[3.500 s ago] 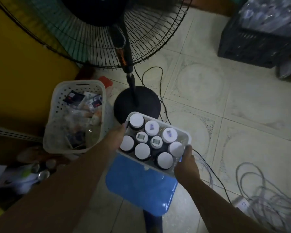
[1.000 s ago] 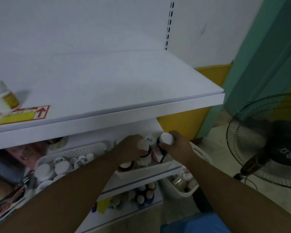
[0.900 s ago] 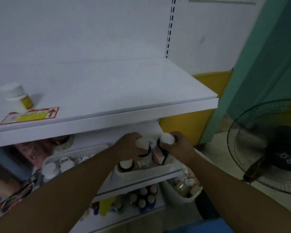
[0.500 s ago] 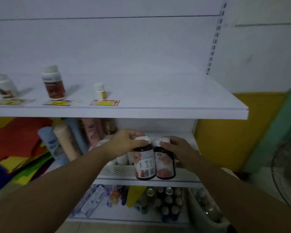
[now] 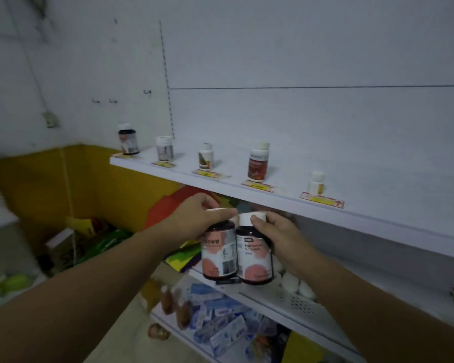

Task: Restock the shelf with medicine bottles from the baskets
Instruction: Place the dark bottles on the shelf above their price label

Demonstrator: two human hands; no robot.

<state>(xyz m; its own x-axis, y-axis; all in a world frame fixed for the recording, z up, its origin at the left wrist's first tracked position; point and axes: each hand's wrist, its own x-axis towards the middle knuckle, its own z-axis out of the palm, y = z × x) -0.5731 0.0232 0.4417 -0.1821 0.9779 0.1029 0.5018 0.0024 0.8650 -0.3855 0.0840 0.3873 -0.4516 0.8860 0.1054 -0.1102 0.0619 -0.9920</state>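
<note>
My left hand grips the white cap of a dark medicine bottle with a pink label. Beside it, touching, my right hand holds a second dark bottle by its cap and side. Both bottles hang upright in the air, just below the front edge of the white top shelf. On that shelf stand several single bottles in a row, each behind a yellow and red price tag; the nearest is a small white one. A white basket with white-capped bottles sits on the shelf below, partly hidden by my right arm.
The lower shelf holds blue packets and small brown bottles. Coloured packages lie on the middle shelf at left. A yellow and white wall stands to the left, with boxes and green items on the floor.
Both hands have lifted the two bottles out of the basket and up toward the top shelf's edge. My view has swung left, showing more of the shelf's bottle row.
</note>
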